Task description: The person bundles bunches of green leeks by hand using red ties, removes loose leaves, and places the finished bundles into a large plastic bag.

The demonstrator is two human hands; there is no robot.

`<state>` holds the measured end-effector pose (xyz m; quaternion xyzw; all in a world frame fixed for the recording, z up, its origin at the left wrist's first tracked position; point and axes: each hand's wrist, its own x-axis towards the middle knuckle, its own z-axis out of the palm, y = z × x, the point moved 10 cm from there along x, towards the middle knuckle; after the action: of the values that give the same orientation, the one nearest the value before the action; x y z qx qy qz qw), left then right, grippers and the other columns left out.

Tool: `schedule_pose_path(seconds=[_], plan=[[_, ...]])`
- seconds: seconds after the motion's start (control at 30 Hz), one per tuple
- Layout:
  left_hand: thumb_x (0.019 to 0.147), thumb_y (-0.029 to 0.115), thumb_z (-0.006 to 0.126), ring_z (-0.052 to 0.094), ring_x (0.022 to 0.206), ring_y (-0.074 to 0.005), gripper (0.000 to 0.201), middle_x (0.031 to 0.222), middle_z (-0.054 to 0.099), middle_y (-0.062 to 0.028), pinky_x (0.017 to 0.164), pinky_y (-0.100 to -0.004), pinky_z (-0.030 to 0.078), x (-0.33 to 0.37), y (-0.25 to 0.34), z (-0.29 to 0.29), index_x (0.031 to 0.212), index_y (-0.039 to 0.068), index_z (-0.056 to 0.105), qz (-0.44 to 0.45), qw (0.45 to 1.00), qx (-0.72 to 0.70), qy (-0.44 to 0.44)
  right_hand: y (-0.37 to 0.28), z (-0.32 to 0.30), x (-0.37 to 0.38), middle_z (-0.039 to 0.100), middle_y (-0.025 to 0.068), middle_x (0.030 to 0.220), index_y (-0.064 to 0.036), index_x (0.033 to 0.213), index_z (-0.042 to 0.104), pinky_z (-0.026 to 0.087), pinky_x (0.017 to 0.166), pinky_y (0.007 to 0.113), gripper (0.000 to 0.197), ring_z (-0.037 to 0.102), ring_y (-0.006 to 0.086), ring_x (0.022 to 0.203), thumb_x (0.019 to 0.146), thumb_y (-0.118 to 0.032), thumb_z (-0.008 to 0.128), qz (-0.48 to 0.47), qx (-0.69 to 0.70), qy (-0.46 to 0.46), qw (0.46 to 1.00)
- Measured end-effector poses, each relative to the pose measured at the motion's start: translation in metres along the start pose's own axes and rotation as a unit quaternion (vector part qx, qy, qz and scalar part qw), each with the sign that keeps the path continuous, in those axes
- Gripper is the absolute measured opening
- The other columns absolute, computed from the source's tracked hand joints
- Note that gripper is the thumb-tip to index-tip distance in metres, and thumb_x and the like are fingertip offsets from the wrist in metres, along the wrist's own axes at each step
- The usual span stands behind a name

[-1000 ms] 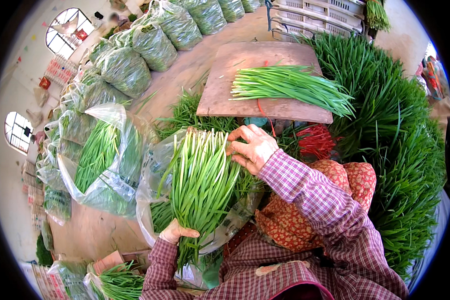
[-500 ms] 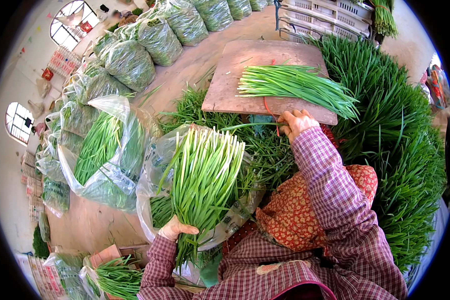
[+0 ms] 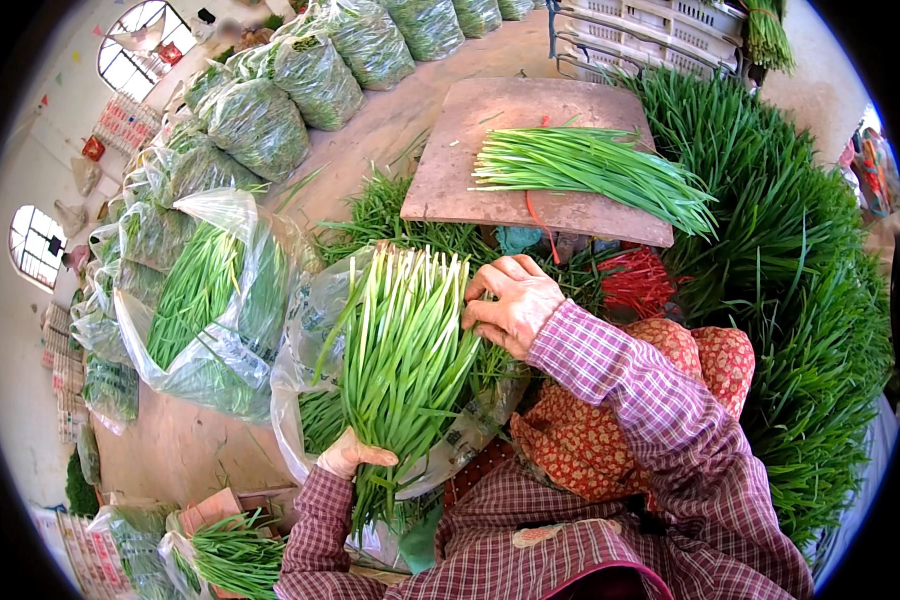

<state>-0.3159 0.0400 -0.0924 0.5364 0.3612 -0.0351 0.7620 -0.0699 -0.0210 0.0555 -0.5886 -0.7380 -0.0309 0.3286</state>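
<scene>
Below, left hand (image 3: 355,455) grips the chive bundle's (image 3: 405,350) base; right hand (image 3: 515,305) curls against its tips.

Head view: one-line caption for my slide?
Left hand grips a long green chive bunch over a clear plastic bag; right hand touches its top.

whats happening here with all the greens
A person in a plaid shirt is handling a bunch of green stalks over an open clear plastic bag. The left hand grips the bunch near its lower end, and the right hand rests against its upper side. Another bunch lies on a wooden board ahead, filled bags line the left, and a big loose pile of greens sits to the right.
</scene>
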Motion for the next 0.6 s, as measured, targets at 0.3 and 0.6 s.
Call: schedule_pose_path(seconds=[0.3, 0.6], plan=[[0.06, -0.01, 0.074, 0.063, 0.098, -0.0216, 0.081, 0.121, 0.058, -0.0118, 0.073, -0.0279, 0.056, -0.001, 0.002, 0.002, 0.134, 0.003, 0.043, 0.019, 1.0, -0.016, 0.007, 0.045, 0.012, -0.003, 0.061, 0.0119, 0.074, -0.0067, 0.093, 0.052, 0.05, 0.077, 0.041, 0.011, 0.059, 0.0288, 0.073, 0.09, -0.017, 0.053, 0.167, 0.032, -0.032, 0.985], [0.06, -0.009, 0.079, 0.054, 0.111, -0.0193, 0.091, 0.127, 0.052, -0.0067, 0.078, -0.0303, 0.054, 0.004, -0.001, 0.004, 0.139, 0.007, 0.038, 0.031, 0.999, 0.003, -0.024, 0.114, -0.039, -0.038, 0.062, 0.0106, 0.096, -0.0146, 0.103, 0.058, 0.047, 0.084, 0.045, 0.018, 0.06, 0.0304, 0.094, 0.086, -0.02, 0.059, 0.308, -0.114, 0.001, 0.944]])
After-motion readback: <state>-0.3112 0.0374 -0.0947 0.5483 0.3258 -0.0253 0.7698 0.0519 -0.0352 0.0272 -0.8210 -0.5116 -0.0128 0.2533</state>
